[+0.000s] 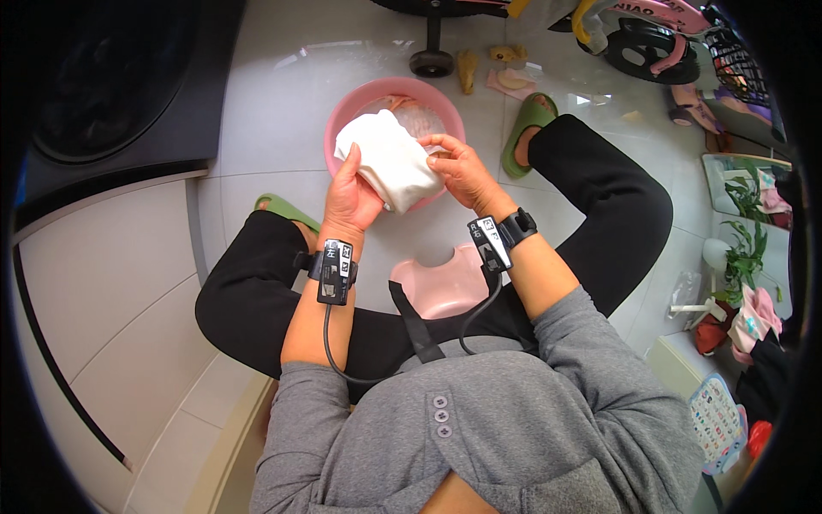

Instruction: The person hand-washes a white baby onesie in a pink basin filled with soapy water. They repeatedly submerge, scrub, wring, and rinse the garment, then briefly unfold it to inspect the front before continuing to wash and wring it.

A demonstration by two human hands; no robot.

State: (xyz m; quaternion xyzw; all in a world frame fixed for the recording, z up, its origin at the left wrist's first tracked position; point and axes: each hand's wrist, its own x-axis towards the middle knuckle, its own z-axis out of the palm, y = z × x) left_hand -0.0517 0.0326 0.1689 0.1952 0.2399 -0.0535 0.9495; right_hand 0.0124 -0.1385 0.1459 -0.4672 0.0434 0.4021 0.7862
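Note:
Both hands hold a white cloth [392,157] above a round pink basin [338,115] on the tiled floor. My left hand [351,196] supports its left and lower side, thumb on top. At its right edge, my right hand [459,168] pinches the fabric between thumb and fingers. The cloth looks folded or bunched, and it hides much of the basin. Behind it, the basin shows water with suds [420,122] and something orange-pink [401,103] near the far rim.
A pink plastic stool [440,286] lies between the legs. Green slippers [528,138] are on both feet. Beyond the basin are a bike's training wheel [431,63] and yellowish scraps [467,72]. A dark appliance [128,83] stands at left, a plant [745,257] at right.

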